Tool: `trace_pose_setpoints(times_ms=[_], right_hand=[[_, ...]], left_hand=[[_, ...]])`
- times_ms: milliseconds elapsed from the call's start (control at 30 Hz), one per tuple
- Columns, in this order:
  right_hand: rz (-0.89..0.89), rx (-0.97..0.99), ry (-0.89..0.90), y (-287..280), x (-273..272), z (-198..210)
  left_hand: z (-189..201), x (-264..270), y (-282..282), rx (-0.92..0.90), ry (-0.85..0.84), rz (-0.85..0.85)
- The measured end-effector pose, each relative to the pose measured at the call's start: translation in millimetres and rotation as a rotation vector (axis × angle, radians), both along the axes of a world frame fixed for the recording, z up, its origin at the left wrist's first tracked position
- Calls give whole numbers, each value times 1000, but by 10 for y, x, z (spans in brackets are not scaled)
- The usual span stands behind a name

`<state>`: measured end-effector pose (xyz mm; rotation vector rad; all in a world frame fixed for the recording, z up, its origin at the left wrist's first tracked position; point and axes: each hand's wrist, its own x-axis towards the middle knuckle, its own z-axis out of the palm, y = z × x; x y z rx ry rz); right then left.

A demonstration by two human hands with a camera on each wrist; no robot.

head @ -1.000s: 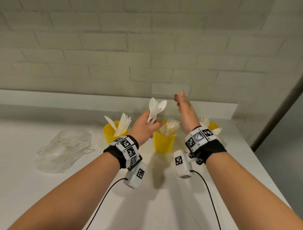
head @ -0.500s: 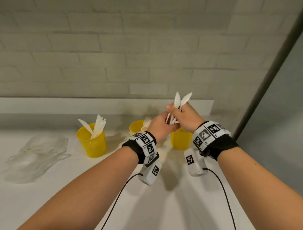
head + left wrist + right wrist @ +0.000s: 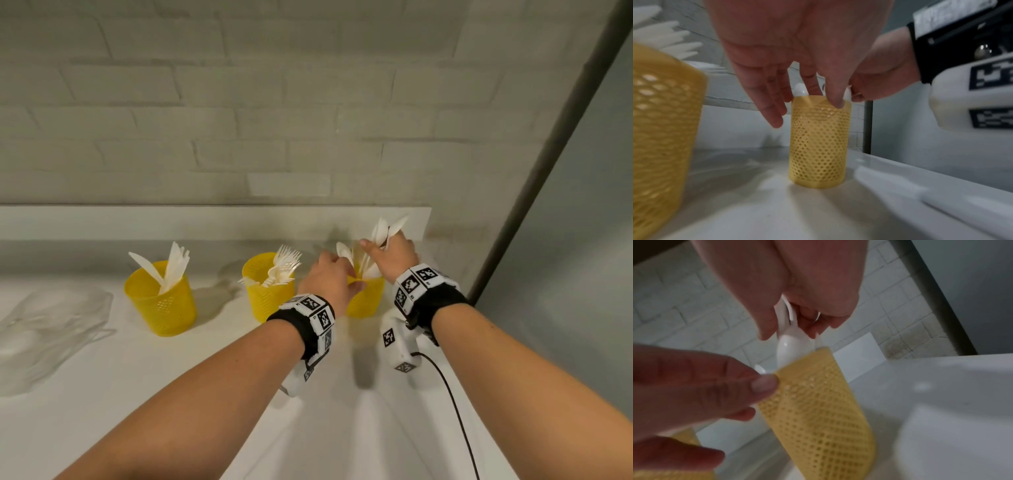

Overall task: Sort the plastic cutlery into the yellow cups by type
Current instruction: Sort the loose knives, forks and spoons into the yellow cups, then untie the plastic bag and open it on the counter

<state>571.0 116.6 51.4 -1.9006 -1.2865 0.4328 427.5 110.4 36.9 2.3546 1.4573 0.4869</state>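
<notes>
Three yellow mesh cups stand in a row by the wall. The left cup (image 3: 161, 305) has knives, the middle cup (image 3: 265, 294) (image 3: 659, 129) forks, the right cup (image 3: 368, 298) (image 3: 818, 142) (image 3: 818, 402) spoons. My right hand (image 3: 380, 246) (image 3: 789, 334) grips a small bunch of white spoons (image 3: 387, 228) (image 3: 786, 344) just above the right cup, bowls up, handles going into it. My left hand (image 3: 342, 274) (image 3: 818, 104) pinches that cup's near rim, its thumb (image 3: 762, 384) on the mesh.
A crumpled clear plastic bag (image 3: 51, 329) lies at the far left of the white table (image 3: 171, 394). A white ledge (image 3: 205, 222) runs along the brick wall behind the cups. The table's right edge and a dark post (image 3: 548, 178) are close to the right cup.
The spoons passed from my left hand to my right. Both hands moved right and down to the right cup, where my left hand took hold of the rim.
</notes>
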Motion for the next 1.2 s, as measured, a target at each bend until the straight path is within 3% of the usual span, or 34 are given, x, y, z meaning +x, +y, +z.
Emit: trace_pose_setpoints(times_ms=[133,300,467,667,800,967,1100,1200], right_hand=[[-67,-111,-112,-92,51,-116],[-42,243,280,-158,67,-191],[135,96,41,-292,42,-256],[-3,175,-165,-498,-304,40],[173,168,36,-563,-816,197],[547,-192,104,-549,-1719,162],[740,-315,132,-491,-2545,26],[828,-276,94,-388,-3117,-111]], left_hand=[[-30,8,-2,10,-33,-2],[-58,9,15,14,-52,14],[-36,9,21,23,-14,33],[92,-212,-13,46,-45,9],[307,-815,-100,90,-257,50],[510,-1898,-164,129,-392,179],[497,-2819,-90,132,-362,359],[421,-3473,34,87,-244,534]])
